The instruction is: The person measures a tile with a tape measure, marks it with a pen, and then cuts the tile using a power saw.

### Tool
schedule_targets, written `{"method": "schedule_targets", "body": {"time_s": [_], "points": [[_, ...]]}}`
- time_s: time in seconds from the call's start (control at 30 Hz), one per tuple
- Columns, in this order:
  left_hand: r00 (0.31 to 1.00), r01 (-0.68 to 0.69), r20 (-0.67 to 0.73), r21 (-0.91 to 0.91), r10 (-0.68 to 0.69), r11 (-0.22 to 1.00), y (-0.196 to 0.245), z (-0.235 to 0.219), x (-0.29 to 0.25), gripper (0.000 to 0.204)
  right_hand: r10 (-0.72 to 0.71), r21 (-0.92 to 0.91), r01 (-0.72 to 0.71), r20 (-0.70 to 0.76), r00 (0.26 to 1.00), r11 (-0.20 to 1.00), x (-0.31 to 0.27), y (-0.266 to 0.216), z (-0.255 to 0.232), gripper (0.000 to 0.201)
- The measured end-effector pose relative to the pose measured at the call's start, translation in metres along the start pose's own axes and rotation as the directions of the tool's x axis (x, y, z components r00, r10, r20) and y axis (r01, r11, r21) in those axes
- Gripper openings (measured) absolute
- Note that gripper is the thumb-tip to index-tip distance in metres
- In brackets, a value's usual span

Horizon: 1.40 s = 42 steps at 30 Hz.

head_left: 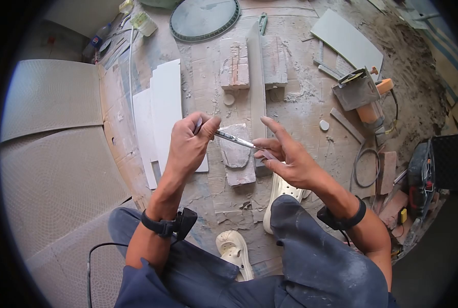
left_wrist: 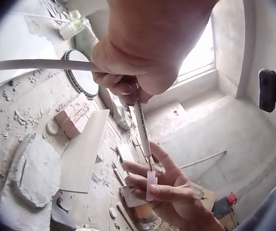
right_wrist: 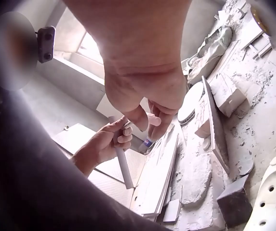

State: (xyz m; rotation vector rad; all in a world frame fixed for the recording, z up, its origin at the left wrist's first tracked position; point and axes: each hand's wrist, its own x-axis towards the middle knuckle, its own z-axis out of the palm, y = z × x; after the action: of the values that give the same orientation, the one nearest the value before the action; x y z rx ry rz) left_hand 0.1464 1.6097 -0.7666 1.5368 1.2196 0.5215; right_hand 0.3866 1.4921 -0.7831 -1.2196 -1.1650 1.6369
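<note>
Near the clock centre of the head view, a slim pen (head_left: 234,137) spans both hands, tip toward 4 o'clock, right at a pinkish cap (left_wrist: 150,191); can't tell if it's inside. My worry: if the hands drift out of line, that thin tip could bend or jab a finger, and a weak pinch could drop the cap on the gritty floor (head_left: 336,149). Left hand (head_left: 188,146), 9 o'clock: grip closed round pen plus flat grey strip (left_wrist: 41,64). Right hand (head_left: 294,163), 4 o'clock: grip barely parted, thumb and fingers pinching the cap.

Window (left_wrist: 201,50) glare; dark, perhaps blurry edges.
</note>
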Motion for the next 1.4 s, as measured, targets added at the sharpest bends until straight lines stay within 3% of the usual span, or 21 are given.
{"method": "schedule_targets", "body": {"time_s": [0.37,0.47,0.53,0.57,0.63,0.77,0.83,0.9,0.97,1.03,1.1,1.17,1.2,1.23,1.27,1.3,1.33,1.37,1.4], "points": [[0.995,-0.036,0.093,0.081,0.028,0.996,0.016,0.009,-0.009,0.035,0.03,-0.056,-0.022,0.151,0.988,0.998,0.006,-0.006,0.004,0.081],[0.987,-0.065,0.152,0.045,0.057,0.997,0.016,0.007,-0.008,0.034,0.007,0.066,-0.019,0.184,0.983,0.998,0.008,-0.003,0.0,0.084],[0.976,-0.093,0.198,0.009,0.089,0.996,0.017,0.006,-0.009,0.033,0.031,0.384,-0.16,0.321,0.947,0.909,0.009,-0.008,-0.003,0.092],[0.967,-0.094,0.233,-0.036,0.1,0.995,0.019,0.005,-0.009,0.031,0.032,0.382,-0.162,0.325,0.945,0.91,0.009,-0.01,-0.003,0.092],[0.962,-0.092,0.251,-0.073,0.107,0.993,0.018,0.006,-0.012,0.03,0.094,0.554,-0.316,0.391,0.916,0.771,0.008,-0.014,-0.003,0.102],[0.94,-0.18,0.25,-0.221,0.234,0.959,0.011,0.007,-0.014,0.025,0.125,0.627,-0.374,0.404,0.906,0.684,0.006,-0.025,0.006,0.112],[0.909,-0.314,0.229,-0.171,0.348,0.934,0.025,0.003,-0.014,0.024,0.122,0.644,-0.356,0.379,0.917,0.677,0.003,-0.028,0.011,0.115],[0.888,-0.414,0.172,-0.106,0.426,0.904,0.028,0.006,-0.012,0.028,0.131,0.546,-0.295,0.318,0.939,0.784,0.001,-0.034,0.017,0.115],[0.934,-0.337,0.14,0.045,0.328,0.941,0.034,0.003,-0.016,0.038,0.085,0.392,-0.16,0.201,0.976,0.906,0.001,-0.037,0.021,0.111],[0.954,-0.288,0.084,0.009,0.287,0.958,0.027,0.003,-0.019,0.048,0.06,0.19,-0.085,0.129,0.99,0.978,0.002,-0.039,0.026,0.109],[0.973,-0.231,0.017,-0.041,0.232,0.972,0.02,0.006,-0.018,0.054,0.041,0.142,-0.065,0.166,0.985,0.988,0.007,-0.034,0.023,0.108],[0.977,-0.213,0.027,0.066,0.212,0.975,0.014,-0.007,-0.013,0.044,0.018,0.103,-0.038,0.191,0.981,0.994,0.018,-0.026,0.017,0.106],[0.959,-0.27,-0.031,0.187,0.28,0.945,0.01,-0.02,-0.006,0.034,-0.09,-0.226,0.139,0.216,0.972,0.964,0.026,-0.021,0.01,0.103],[0.932,-0.317,-0.076,0.307,0.355,0.897,0.005,-0.038,0.004,0.024,-0.181,-0.521,0.302,0.271,0.945,0.798,0.03,-0.017,0.004,0.1],[0.926,-0.271,-0.118,0.453,0.359,0.849,-0.003,-0.071,0.014,0.009,-0.19,-0.607,0.306,0.249,0.95,0.733,0.025,-0.017,-0.004,0.094],[0.945,-0.177,-0.126,0.58,0.303,0.795,0.001,-0.108,0.016,0.019,-0.189,-0.611,0.302,0.243,0.951,0.732,0.019,-0.01,-0.014,0.094],[0.983,-0.022,-0.106,0.738,0.148,0.674,-0.022,-0.153,0.029,0.033,-0.109,-0.583,0.181,0.157,0.982,0.792,0.009,-0.001,-0.025,0.092],[0.962,-0.089,-0.122,0.705,0.244,0.704,-0.069,-0.198,0.025,0.035,-0.016,-0.552,0.04,0.049,0.999,0.833,-0.003,0.006,-0.036,0.09],[0.992,0.062,-0.12,0.768,0.048,0.637,-0.14,-0.246,0.042,0.032,0.007,-0.546,-0.014,-0.014,1.0,0.838,-0.013,0.021,-0.05,0.086]]}}
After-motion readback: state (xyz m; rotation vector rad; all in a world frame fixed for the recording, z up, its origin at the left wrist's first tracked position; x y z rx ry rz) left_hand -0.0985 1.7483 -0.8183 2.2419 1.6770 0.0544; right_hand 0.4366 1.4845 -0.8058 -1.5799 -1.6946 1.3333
